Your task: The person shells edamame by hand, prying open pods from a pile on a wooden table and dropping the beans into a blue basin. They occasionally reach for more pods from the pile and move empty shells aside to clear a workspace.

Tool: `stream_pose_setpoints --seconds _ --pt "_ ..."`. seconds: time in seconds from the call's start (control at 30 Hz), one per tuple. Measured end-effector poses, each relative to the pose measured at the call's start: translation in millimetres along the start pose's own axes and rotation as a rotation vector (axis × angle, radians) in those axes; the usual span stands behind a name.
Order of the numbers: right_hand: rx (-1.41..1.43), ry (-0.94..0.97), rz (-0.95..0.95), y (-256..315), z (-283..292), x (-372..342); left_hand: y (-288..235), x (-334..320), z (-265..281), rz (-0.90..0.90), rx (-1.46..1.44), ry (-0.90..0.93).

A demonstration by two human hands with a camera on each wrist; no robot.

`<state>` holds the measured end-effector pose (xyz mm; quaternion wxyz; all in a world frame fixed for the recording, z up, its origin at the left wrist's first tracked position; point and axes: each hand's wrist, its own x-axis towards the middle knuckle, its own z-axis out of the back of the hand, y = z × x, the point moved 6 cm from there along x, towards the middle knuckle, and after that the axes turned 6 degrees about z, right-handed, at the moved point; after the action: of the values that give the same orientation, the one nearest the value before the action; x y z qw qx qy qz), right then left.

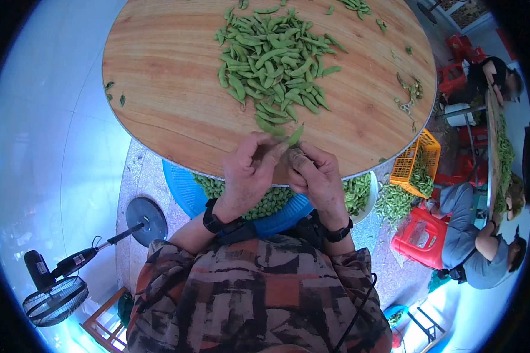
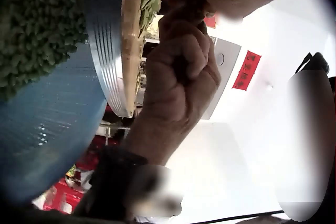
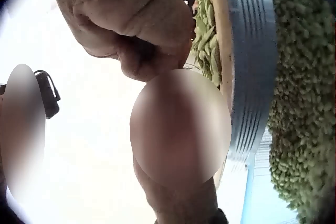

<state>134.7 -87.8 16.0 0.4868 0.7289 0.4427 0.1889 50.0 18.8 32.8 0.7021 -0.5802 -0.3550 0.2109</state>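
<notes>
A green soybean pod (image 1: pixel 296 136) stands up between my two hands at the table's near edge. My left hand (image 1: pixel 244 176) has its thumb and forefinger pinched at the pod's lower end. From the other side, my right hand (image 1: pixel 318 179) pinches the same end with curled fingers. In the left wrist view the right hand (image 2: pixel 176 82) shows closely bent fingers. The right wrist view shows the right hand (image 3: pixel 126 14) from below, with the pod hidden. Just beyond the hands lies a heap of soybean pods (image 1: pixel 271 59) on the round wooden table (image 1: pixel 165 76).
Below the table edge sits a blue basket (image 1: pixel 179 188) of shelled beans (image 1: pixel 268 203). To the right are a white basin (image 1: pixel 373 197) of pods, a yellow crate (image 1: pixel 401 165) and a red stool (image 1: pixel 421 235). A standing fan (image 1: pixel 56 300) is at left; two people sit at right.
</notes>
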Motion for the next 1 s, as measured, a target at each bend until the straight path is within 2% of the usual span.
stream_pose_setpoints --seconds 0.03,0.1,0.3,0.33,0.4,0.43,0.5,0.53,0.6,0.63,0.7,0.73,0.77,0.8,0.83,0.87,0.9,0.93,1.0 --pt "0.081 0.02 -0.002 -4 0 1 -1 -1 2 0.0 0.001 -0.001" --pt "0.161 0.041 -0.004 -6 -1 1 -7 -3 3 -0.001 0.218 0.07" --pt "0.188 0.007 0.031 -2 -5 -2 -10 -4 4 -0.074 0.216 0.101" --pt "0.124 0.006 0.056 -3 -2 -3 -8 -6 5 -0.073 0.214 0.102" --pt "0.061 0.009 0.082 0 0 -4 7 -11 3 0.124 -0.02 0.193" --pt "-0.028 0.028 0.11 6 1 -6 7 -10 6 0.125 -0.018 0.192" --pt "-0.115 0.044 0.137 12 3 -8 25 -18 -9 0.678 -0.936 0.431" --pt "-0.059 0.08 0.101 11 3 -8 28 -20 -11 0.679 -0.937 0.431" --pt "-0.004 0.12 0.066 13 4 -7 33 -27 -21 0.821 -1.199 0.417" --pt "0.013 0.144 0.038 13 4 -7 30 -26 -19 0.82 -1.199 0.416" --pt "0.028 0.166 0.008 15 2 -9 21 -23 -19 0.879 -1.078 0.446" --pt "-0.116 0.133 0.027 20 1 -11 17 -20 -20 0.88 -1.079 0.446" --pt "-0.258 0.102 0.048 23 1 -12 14 -13 -17 0.749 -0.779 0.461" --pt "-0.257 0.102 0.048 20 2 -13 12 -8 -14 0.613 -0.48 0.467" --pt "-0.53 0.142 0.189 23 0 -13 17 -7 -11 0.613 -0.479 0.466" --pt "-0.804 0.18 0.332 26 -5 -15 26 -6 -7 0.544 -0.285 0.519" --pt "-0.803 0.18 0.333 28 -7 -14 25 -5 -7 0.473 -0.092 0.57" --pt "-0.797 0.154 0.337 32 -9 -15 23 -5 -7 0.474 -0.093 0.573" --pt "-0.793 0.128 0.342 33 -9 -15 5 2 -4 0.315 0.144 0.526"
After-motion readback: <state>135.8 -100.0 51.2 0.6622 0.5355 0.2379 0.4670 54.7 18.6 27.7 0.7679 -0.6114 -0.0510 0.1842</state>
